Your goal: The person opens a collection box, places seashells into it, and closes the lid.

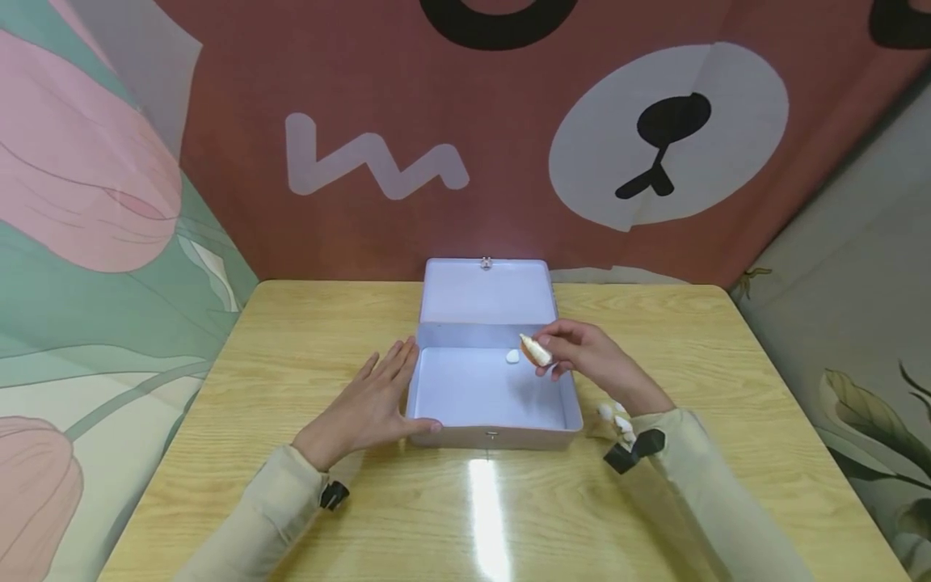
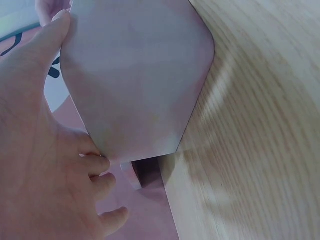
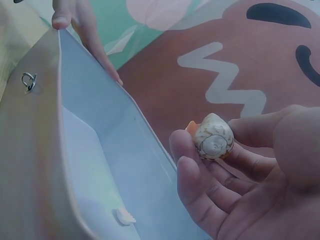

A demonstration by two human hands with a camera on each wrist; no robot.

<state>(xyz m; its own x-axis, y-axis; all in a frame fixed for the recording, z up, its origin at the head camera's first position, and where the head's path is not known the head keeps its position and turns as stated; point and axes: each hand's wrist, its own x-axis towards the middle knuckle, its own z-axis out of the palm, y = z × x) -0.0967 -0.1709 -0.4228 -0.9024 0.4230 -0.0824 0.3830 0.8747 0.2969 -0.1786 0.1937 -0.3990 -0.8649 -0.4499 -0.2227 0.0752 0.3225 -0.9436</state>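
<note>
My right hand (image 1: 592, 362) pinches a shell (image 3: 215, 139) between thumb and fingers, over the right part of the open box (image 1: 465, 396). My left hand (image 1: 367, 404) is spread, grasping nothing, thumb on the front rim, fingers along the left side. Wood table (image 1: 269, 380), printed backdrop (image 1: 509, 137) behind. Right wrist view shows the shell's spiral, indistinct from the head; small white piece (image 3: 124, 217) inside the box.

No text, label, number or sign is readable.
</note>
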